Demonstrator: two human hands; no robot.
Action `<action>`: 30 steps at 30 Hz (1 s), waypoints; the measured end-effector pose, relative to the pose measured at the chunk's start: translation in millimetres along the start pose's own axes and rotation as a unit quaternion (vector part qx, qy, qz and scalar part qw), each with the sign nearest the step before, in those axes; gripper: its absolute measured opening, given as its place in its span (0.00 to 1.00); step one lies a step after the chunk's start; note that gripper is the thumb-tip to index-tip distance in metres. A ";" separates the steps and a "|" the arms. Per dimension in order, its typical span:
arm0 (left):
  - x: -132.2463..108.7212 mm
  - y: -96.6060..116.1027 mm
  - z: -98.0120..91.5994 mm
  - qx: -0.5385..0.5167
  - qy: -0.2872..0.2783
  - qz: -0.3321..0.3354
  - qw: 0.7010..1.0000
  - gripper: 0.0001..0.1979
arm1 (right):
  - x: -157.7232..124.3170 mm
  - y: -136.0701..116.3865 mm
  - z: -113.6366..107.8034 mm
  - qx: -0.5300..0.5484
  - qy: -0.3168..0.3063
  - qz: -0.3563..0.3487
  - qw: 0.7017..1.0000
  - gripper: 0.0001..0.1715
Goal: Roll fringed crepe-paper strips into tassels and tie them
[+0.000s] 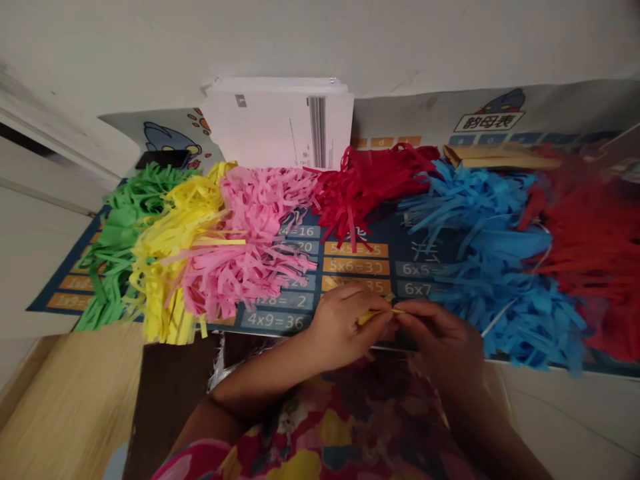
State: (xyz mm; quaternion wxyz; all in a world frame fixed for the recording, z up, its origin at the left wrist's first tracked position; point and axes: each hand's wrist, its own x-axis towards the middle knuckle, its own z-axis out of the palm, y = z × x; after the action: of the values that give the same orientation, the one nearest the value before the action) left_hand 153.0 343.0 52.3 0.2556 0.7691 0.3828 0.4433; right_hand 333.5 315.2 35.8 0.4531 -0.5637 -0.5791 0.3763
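My left hand [345, 327] and my right hand [443, 340] meet at the near edge of the table, both pinching one thin yellow paper strip [376, 313] between their fingertips. The strip runs across the gap between the two hands. Behind the hands lie heaps of cut paper strips: green [120, 233], yellow [170, 260], pink [245, 247], red [370, 183], blue [495, 267] and a second red heap [595, 260] at the far right.
A dark blue multiplication-table mat [350, 257] covers the table under the heaps. A stack of white printed sheets [280, 127] leans at the back against the wall. A brown flat piece [500, 157] lies behind the blue heap. Wooden floor [65, 407] shows at lower left.
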 end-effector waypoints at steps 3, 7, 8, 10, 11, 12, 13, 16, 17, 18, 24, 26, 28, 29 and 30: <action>-0.7 -0.5 3.2 0.032 0.024 0.018 0.999 0.04 | 0.4 2.5 1.5 0.006 -0.001 0.015 1.000 0.06; -1.2 -2.5 5.3 0.051 0.023 0.050 0.997 0.05 | 2.5 6.5 0.7 0.016 0.004 0.026 1.000 0.06; -1.2 -3.2 4.9 0.046 0.014 0.050 0.998 0.05 | 3.1 7.0 -0.1 0.030 0.004 0.021 0.999 0.05; -0.9 -4.3 3.9 0.034 0.006 0.047 0.998 0.05 | 4.1 6.8 -1.7 0.051 0.009 0.010 0.999 0.03; -0.7 -4.7 3.4 0.031 0.005 0.045 0.999 0.05 | 4.2 6.2 -2.5 0.051 0.012 0.009 0.999 0.03; -0.6 -4.9 2.9 0.030 0.004 0.042 0.999 0.05 | 4.1 5.6 -3.2 0.043 0.014 0.013 0.999 0.03; -0.4 -5.0 2.6 0.030 0.003 0.039 0.999 0.06 | 3.7 5.1 -3.8 0.031 0.012 0.019 0.999 0.04; 0.1 -4.9 1.3 0.032 -0.014 0.030 0.999 0.06 | 2.5 6.5 -5.1 0.008 0.003 0.026 1.000 0.07; 0.4 -4.9 0.5 0.031 -0.024 0.027 0.999 0.06 | 2.5 7.9 -5.4 0.004 -0.003 0.021 1.000 0.07; 0.8 -5.0 -0.5 0.031 -0.034 0.025 0.999 0.06 | 2.9 9.4 -5.7 0.000 -0.011 0.014 1.000 0.07; 4.9 -5.9 -6.9 0.034 -0.100 0.062 0.992 0.07 | 8.7 11.3 -7.6 0.035 -0.104 -0.022 0.994 0.08; 5.3 -6.5 -6.8 0.010 -0.104 0.050 0.993 0.05 | 9.5 10.1 -7.3 0.055 -0.139 -0.029 0.988 0.10; 4.6 -8.0 -6.2 -0.015 -0.093 0.031 0.995 0.04 | 9.2 9.6 -6.4 0.062 -0.150 -0.043 0.986 0.10; 3.9 -9.3 -6.3 -0.023 -0.088 0.022 0.996 0.03 | 8.7 9.7 -6.0 0.061 -0.147 -0.052 0.986 0.10; 3.0 -10.7 -6.8 -0.028 -0.084 0.016 0.996 0.03 | 8.2 10.1 -5.7 0.056 -0.139 -0.058 0.987 0.10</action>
State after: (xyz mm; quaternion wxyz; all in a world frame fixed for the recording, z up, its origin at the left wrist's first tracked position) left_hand 144.0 352.0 49.2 0.3013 0.8024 0.3347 0.3917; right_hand 342.4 323.8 28.9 0.4202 -0.4447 -0.6463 0.4561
